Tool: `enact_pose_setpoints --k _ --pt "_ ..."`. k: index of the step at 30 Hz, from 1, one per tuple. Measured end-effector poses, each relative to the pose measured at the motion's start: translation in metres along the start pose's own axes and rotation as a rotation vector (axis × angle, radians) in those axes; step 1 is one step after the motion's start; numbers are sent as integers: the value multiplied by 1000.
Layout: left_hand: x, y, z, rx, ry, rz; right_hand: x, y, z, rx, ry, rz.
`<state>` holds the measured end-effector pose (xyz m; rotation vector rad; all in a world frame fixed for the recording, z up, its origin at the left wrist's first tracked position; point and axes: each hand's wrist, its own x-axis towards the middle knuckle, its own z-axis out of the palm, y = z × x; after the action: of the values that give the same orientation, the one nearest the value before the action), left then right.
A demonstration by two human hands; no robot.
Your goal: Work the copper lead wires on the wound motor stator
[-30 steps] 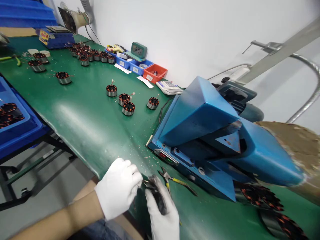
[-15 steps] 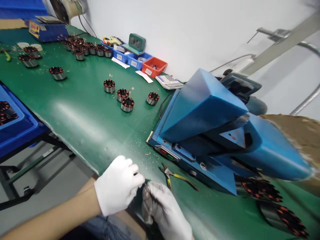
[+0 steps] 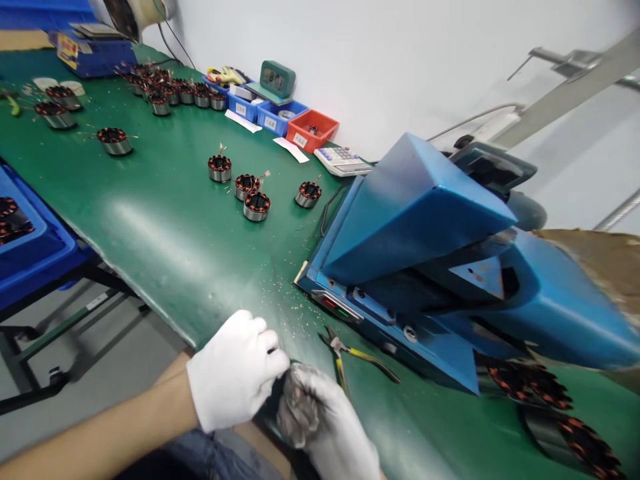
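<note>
Two gloved hands, left (image 3: 235, 372) and right (image 3: 320, 420), fingers closed on something hidden, at table edge (image 3: 200, 340).

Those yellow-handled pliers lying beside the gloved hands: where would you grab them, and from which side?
I'd take the pliers by their two yellow handles, which trail right along the green table, coming from above. The metal nose points left towards the blue machine, and the handles lie flat and slightly spread with bare mat around them. The right hand is nearest.

Pliers (image 3: 350, 353) on table (image 3: 165, 227) before machine (image 3: 430, 267); stators (image 3: 255, 200) left; calculator (image 3: 343, 161) behind.
</note>
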<state>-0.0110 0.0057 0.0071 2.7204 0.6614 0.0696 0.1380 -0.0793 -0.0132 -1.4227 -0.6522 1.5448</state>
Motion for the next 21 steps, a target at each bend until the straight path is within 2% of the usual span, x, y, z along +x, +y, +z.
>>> enact_pose_setpoints --k 1,3,5,7,8,9,12,13,14,15,17,19,21 --pt "0 -1 1 -6 0 1 -1 -3 -2 -37 -17 41" --pt "1 -2 3 -18 8 3 -2 -7 -6 -248 37 66" --pt "0 -2 6 -24 19 2 -2 -6 -8 -508 182 -88" --pt "0 -2 9 -23 48 -9 -1 -1 -5 -596 293 -253" --pt "-1 -2 9 -20 63 -11 -1 2 -2 -525 286 -239" --pt "-1 -2 10 -16 74 -9 0 5 1 -379 251 -159" --pt "-1 -2 9 -18 61 9 -1 7 7 188 61 171" --pt "-1 -2 9 -26 55 14 -1 5 6 271 -14 220" --pt "-1 -3 9 -36 57 16 -1 3 4 251 -65 233" --pt "-1 -3 9 -45 65 14 -1 0 0 136 -71 215" --pt "-1 -3 10 -53 97 10 0 -4 -9 -247 17 71" --pt "-2 -3 12 -58 133 3 1 -3 -16 -599 148 -221" --pt "-2 -2 13 -60 158 4 2 3 -17 -732 220 -485"
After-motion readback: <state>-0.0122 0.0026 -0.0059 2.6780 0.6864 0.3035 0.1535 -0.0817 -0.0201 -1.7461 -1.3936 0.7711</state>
